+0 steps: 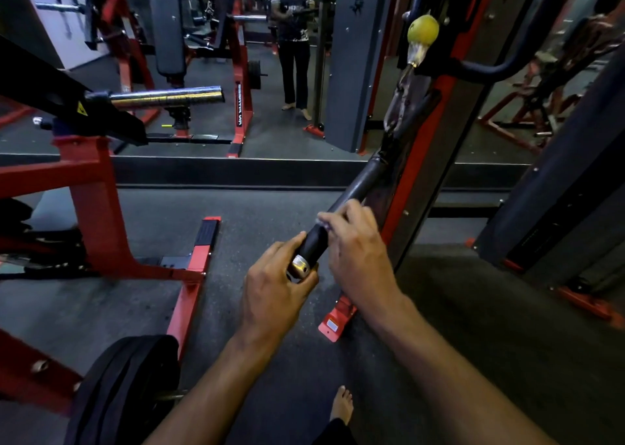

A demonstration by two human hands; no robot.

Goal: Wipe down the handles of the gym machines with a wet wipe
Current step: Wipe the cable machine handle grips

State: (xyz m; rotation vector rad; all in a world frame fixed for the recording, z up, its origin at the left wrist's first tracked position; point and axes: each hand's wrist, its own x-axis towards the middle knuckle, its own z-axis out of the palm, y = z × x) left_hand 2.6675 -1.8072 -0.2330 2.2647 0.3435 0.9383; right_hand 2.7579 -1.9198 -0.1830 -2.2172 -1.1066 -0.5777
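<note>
So the left hand point(275, 277) clamps the bar point(341, 213) at its metal cap to steady it, while the right hand point(355, 247) pinches a barely visible wipe point(323, 224) round the grip.

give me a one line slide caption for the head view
Left hand steadies the chrome-capped end of a black bar handle while the right hand presses a wet wipe around its grip.

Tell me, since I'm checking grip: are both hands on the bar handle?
Yes, the left hand holds the capped end of the bar handle and the right hand wraps it just above.
</note>
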